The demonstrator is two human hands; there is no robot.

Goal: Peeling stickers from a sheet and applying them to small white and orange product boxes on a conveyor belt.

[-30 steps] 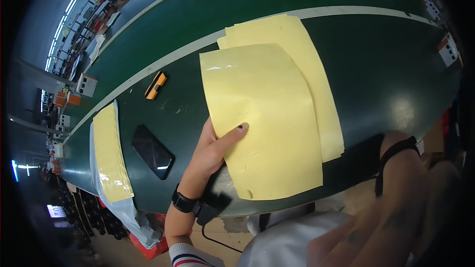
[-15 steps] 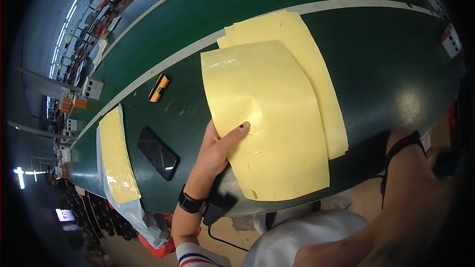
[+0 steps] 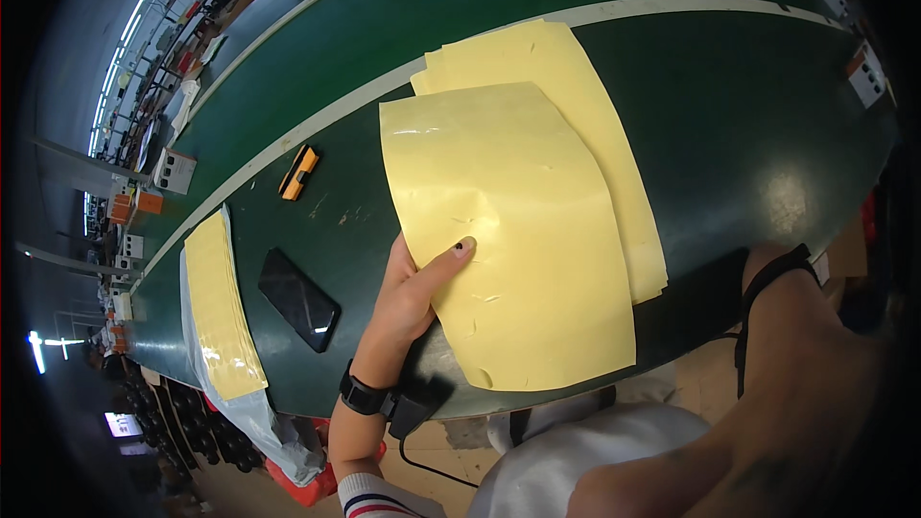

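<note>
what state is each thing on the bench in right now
top yellow sheet: flat, slightly creased, near edge overhanging the bench
yellow stack: flat, under the top sheet
phone: face up, screen dark
left hand: thumb pressed on the top sheet
orange tool: lying untouched
right hand: out of view

Bare green table (image 3: 767, 134) right of yellow sheets (image 3: 537, 182), phone (image 3: 298, 299), orange tool (image 3: 298, 172) left
</note>
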